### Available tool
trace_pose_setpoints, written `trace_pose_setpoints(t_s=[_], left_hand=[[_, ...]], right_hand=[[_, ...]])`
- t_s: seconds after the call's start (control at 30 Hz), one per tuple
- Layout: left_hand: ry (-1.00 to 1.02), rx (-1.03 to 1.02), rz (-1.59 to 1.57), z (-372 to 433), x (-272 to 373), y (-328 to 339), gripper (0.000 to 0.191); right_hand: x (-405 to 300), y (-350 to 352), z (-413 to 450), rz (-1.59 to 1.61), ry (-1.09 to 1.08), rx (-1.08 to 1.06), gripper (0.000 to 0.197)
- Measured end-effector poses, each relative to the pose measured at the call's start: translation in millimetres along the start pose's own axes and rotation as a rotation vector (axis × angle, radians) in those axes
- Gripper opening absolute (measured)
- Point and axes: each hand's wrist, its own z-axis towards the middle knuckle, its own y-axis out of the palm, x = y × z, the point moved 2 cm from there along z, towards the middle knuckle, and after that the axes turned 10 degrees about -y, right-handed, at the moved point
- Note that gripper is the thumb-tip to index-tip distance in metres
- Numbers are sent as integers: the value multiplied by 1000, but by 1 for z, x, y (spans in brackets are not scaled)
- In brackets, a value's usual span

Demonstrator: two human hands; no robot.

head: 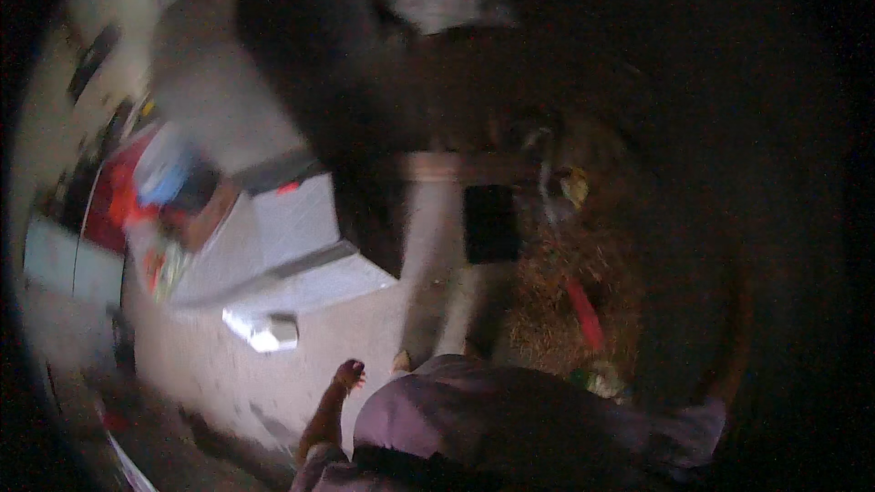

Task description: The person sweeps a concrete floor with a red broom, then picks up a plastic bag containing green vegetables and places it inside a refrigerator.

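My left hand (352, 374) hangs at the end of my bare forearm, low in the centre of the view, beside my purplish garment (403, 417). Its fingers look curled, but blur and shadow hide whether anything is in them. Just right of it the tip of a bare foot (401, 361) shows past the garment. My right hand is out of view. A small bright white object (273, 333) lies on the pale floor to the left of my hand.
Pale steps (301, 219) with dark edges rise at the left. Blurred red and blue items (160, 181) stand beyond them. A dark rectangular opening or cover (491, 224) lies ahead. Dry straw-like litter (547, 321) with a red strip (586, 314) covers ground at the right. The far right is dark.
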Motion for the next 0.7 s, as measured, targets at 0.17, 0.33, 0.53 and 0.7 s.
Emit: trace_pose_setpoints(t_s=[0.17,0.33,0.53,0.7], left_hand=[[-154,158,-1,-60,3,29,21],[-143,271,-23,-101,-27,44,26],[-303,433,-176,-125,-98,63,31],[-312,502,568,-79,-260,97,37]], right_hand=[[3,11,63,-134,-95,-330,32],[-11,10,118,-292,-186,-513,32],[-47,27,152,-456,-316,-683,32],[-122,81,159,-593,-513,-838,32]])
